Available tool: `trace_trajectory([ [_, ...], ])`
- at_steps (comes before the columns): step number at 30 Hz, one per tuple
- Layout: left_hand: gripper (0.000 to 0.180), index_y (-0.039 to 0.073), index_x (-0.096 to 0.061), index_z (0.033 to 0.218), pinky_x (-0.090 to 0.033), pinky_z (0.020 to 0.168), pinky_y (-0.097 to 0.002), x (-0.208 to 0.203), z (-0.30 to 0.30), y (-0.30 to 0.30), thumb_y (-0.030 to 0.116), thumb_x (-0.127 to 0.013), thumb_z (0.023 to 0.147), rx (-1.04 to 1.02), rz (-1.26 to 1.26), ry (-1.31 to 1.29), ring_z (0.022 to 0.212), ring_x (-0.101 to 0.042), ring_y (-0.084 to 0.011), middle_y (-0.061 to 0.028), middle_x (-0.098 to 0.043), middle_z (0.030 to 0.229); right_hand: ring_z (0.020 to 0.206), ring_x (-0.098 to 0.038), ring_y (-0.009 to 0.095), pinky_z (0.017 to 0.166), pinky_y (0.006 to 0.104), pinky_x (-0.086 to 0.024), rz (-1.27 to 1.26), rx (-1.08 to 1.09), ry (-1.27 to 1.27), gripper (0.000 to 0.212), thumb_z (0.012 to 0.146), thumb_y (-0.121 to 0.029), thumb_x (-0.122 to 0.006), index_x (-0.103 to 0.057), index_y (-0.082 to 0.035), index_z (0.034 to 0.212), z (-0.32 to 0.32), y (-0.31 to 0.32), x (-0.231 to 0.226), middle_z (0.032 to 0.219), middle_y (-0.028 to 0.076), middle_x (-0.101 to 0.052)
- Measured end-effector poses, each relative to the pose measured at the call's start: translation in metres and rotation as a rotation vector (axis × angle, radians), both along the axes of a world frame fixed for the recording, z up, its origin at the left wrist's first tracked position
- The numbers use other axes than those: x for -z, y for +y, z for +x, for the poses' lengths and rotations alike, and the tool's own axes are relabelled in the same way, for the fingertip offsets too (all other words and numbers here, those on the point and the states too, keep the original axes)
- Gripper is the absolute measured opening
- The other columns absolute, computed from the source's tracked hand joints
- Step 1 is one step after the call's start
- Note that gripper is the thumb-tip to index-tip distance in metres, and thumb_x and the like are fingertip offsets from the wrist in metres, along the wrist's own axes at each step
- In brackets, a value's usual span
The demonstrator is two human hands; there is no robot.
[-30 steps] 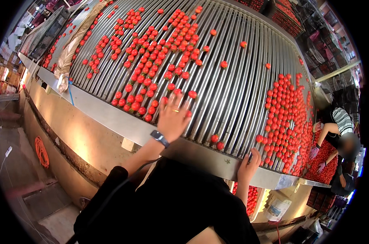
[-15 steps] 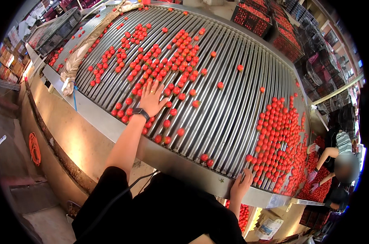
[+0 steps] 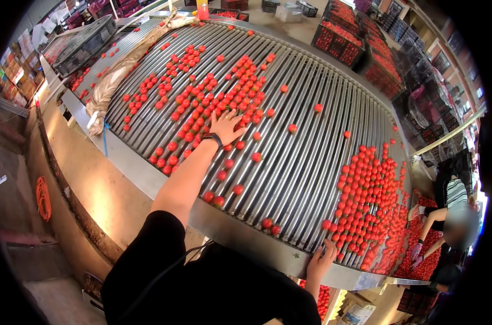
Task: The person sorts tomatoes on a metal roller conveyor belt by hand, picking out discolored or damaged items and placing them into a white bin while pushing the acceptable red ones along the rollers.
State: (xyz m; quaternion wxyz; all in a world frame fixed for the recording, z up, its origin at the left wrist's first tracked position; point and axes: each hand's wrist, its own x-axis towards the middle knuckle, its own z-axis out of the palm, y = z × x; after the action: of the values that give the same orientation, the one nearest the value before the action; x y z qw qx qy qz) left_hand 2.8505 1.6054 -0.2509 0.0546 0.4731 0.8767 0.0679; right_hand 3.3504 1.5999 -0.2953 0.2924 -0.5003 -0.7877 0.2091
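Note:
Small red tomatoes (image 3: 246, 89) lie scattered over a wide bed of metal rollers (image 3: 295, 168). My left hand (image 3: 226, 129) reaches out over the middle of the bed, fingers spread, palm down among the tomatoes. Whether its palm touches any of them is hidden. At the near metal rim (image 3: 246, 238), my right hand (image 3: 322, 260) rests with loosely bent fingers and nothing visible in them. Just beyond that hand, a dense mass of tomatoes (image 3: 365, 189) covers the right end of the rollers. A few single tomatoes sit between the two groups.
A wrapped tan bar (image 3: 108, 89) crosses the bed's left end. Crates of tomatoes (image 3: 338, 40) are stacked beyond the far edge. At the right, a co-worker (image 3: 438, 216) bends over a tomato pile (image 3: 422, 257). An orange coiled hose (image 3: 43, 199) hangs at the left.
My left hand has moved rightward across the tomatoes, still spread. My right hand stays at the rim. The whole view has shifted slightly.

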Motion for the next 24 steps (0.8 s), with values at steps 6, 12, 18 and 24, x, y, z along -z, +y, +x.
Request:
trace_trajectory([
  [6,0.059,0.016,-0.042,0.137,-0.005,0.110,-0.0592,0.003,0.021,-0.002,0.048,-0.052,0.088,0.037,0.152,-0.082,0.139,-0.018,-0.0329,-0.0105,-0.029,0.148,0.107,-0.050,0.036,0.091,0.0427,-0.039,-0.012,0.004,0.024,0.023,0.086,-0.003,-0.051,-0.054,0.000,0.109,0.006,0.005,0.002,0.113,0.019,-0.053],
  [12,0.052,0.014,-0.047,0.133,-0.013,0.111,-0.0549,0.000,0.075,-0.045,0.041,-0.053,0.089,0.248,0.253,-0.021,0.138,-0.020,-0.0352,-0.0105,-0.032,0.146,0.106,-0.051,0.036,0.090,0.0430,-0.040,-0.007,-0.009,0.011,0.020,0.086,-0.004,-0.053,-0.055,0.000,0.106,0.016,0.007,0.008,0.112,0.019,-0.054],
  [18,0.046,0.010,-0.049,0.129,-0.023,0.109,-0.0513,0.005,0.166,-0.096,0.031,-0.057,0.089,0.340,0.307,-0.152,0.134,-0.027,-0.0370,-0.0132,-0.039,0.141,0.105,-0.051,0.037,0.090,0.0437,-0.040,-0.088,-0.049,0.048,0.019,0.086,-0.005,-0.053,-0.055,-0.001,0.104,0.026,0.011,0.004,0.112,0.018,-0.054],
  [24,0.039,0.006,-0.055,0.122,-0.033,0.104,-0.0448,0.010,0.241,-0.118,0.022,-0.060,0.087,0.230,0.349,-0.255,0.130,-0.035,-0.0346,-0.0128,-0.047,0.135,0.102,-0.052,0.035,0.090,0.0424,-0.041,-0.001,-0.236,0.176,0.021,0.081,-0.004,-0.059,-0.057,-0.003,0.102,0.034,0.018,0.007,0.107,0.017,-0.057],
])
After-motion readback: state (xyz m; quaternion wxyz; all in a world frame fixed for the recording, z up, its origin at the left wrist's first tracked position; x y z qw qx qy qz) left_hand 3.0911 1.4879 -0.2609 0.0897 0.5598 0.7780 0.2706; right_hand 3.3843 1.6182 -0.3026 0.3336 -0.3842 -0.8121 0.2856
